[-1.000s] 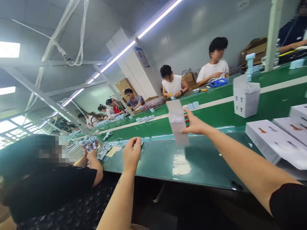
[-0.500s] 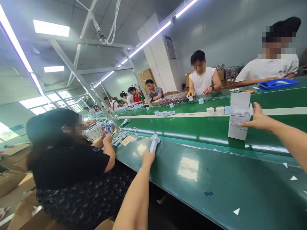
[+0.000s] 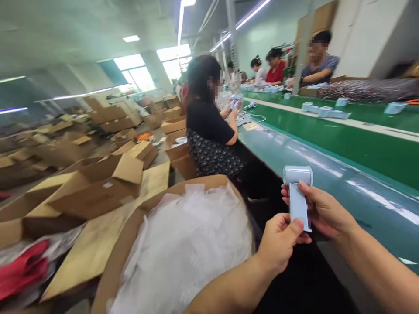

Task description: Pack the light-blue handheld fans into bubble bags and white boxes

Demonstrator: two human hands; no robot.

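Observation:
A pale blue device with a drum-shaped head and a flat handle, which looks like a small handheld fan [image 3: 298,200], is between my hands, in front of the table's edge. My left hand [image 3: 283,240] grips the lower end of the handle, thumb on its near face. Higher up, my right hand [image 3: 324,209] is closed around the side of the handle just below the head, with the thumb near the joint. The fan is nearly upright, head at the top. Its far side is hidden.
A large carton [image 3: 104,266] full of thin white plastic bags [image 3: 193,244] stands at my left. Beyond it are more open cartons [image 3: 98,187] and a seated co-worker [image 3: 209,117]. The green conveyor [image 3: 366,152] carries pale blue parts [image 3: 324,111]; several people sit along its far side.
The view has swung left, and the white box is out of sight. My right hand has left that box and joined my left hand on the fan, which is now closer to me.

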